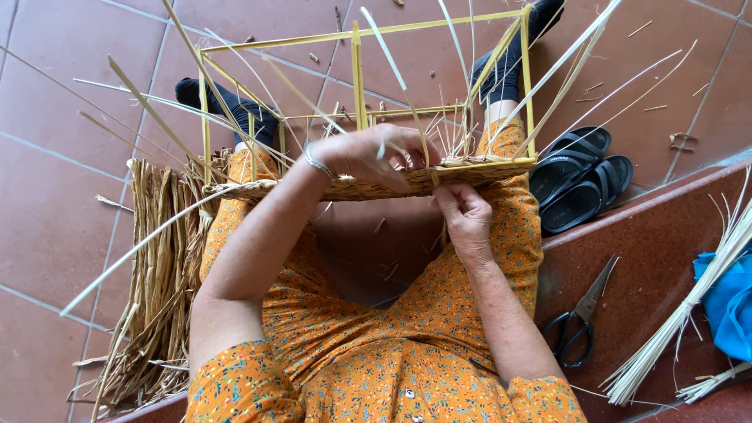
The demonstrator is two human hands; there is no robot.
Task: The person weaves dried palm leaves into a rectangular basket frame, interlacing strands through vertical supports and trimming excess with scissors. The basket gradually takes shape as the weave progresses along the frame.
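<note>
Dried brown rush lies in one loose bundle (160,290) on the tiled floor (55,196) at the left, beside the seated person's leg. One bamboo basket frame (360,86), a yellow open box of thin slats, rests across the lap, its far end over two dark-socked feet. Along its near edge runs one woven band (368,188) of twisted brown fibre, from the left corner to the right corner. Pale loose splints (392,70) stick up and fan out from that band, too many and too crossed to count.

At the middle, the left hand (368,153), wearing one silver bracelet, lies over the top of the band with fingers curled down around it and a strand. Just right and nearer, the right hand (466,215) sits under the band, fingers closed in a pinch on fibre at its lower edge.

Further right, two black sandals (576,180) lie side by side on the floor. Nearer, on the red step (627,235), lies one pair of black-handled scissors (580,317), blades slightly apart. At the far right one tied bundle of pale reeds (689,313) crosses one blue cloth (728,301).
</note>
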